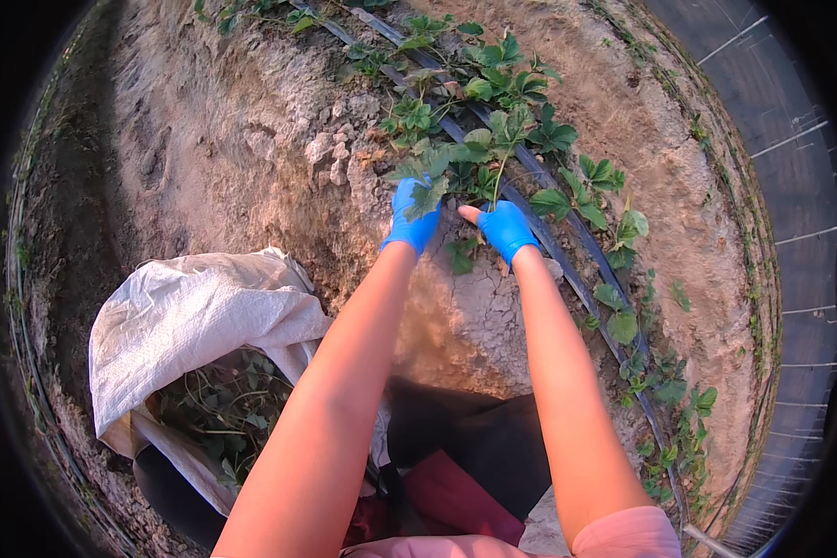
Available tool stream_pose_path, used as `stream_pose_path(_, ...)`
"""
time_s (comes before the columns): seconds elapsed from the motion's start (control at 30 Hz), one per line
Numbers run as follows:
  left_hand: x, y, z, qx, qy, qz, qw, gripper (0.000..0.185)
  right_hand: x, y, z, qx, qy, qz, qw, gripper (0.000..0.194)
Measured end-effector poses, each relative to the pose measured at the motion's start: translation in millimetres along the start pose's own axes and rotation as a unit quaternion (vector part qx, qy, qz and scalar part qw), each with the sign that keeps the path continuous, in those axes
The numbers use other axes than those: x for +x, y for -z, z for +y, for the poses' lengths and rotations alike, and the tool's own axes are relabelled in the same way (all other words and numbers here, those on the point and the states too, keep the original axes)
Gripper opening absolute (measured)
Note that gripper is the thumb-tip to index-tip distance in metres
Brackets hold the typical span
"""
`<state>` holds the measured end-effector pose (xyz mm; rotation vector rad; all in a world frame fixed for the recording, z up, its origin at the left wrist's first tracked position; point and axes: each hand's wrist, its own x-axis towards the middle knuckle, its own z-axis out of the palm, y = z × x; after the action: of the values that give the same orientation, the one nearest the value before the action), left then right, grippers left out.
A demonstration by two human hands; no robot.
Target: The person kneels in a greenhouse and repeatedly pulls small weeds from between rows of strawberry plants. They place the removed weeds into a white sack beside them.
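My left hand (pixel 416 217), in a blue glove, reaches in at the edge of a row of low leafy plants. A lobed green leaf (pixel 427 199) lies over its fingers, so their grip is hidden. Close by on the right, my right hand (pixel 506 229) wears a blue glove with the thumb bare and pointing left. A long pale green leaf stem (pixel 499 174) runs down to this hand; its fingers are curled under, out of sight. Below the hands a small leafy sprig (pixel 462 255) lies on cracked soil (pixel 485 307).
Two black drip hoses (pixel 453 129) run diagonally along the plants (pixel 502 77). At lower left a white woven sack (pixel 202 314) gapes, with cut leaves and stems (pixel 227 404) inside. Dry clods (pixel 331 157) lie left of the row. Dark ground sheeting (pixel 767 104) borders the right side.
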<state>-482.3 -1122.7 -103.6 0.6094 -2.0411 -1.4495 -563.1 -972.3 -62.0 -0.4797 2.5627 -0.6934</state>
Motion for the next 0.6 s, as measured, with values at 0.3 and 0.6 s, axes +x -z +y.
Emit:
stream_pose_path(0.3, 0, -3, -14, 0.007, 0.069, -0.085, 0.994, 0.033, 1, 60, 24, -0.062, -0.041, 0.008, 0.997, 0.030)
stream_pose_path(0.6, 14, -11, -18, 0.065, 0.024, -0.144, 0.987, 0.036, 13, -9, 0, 0.113, 0.037, 0.099, 0.988, 0.036)
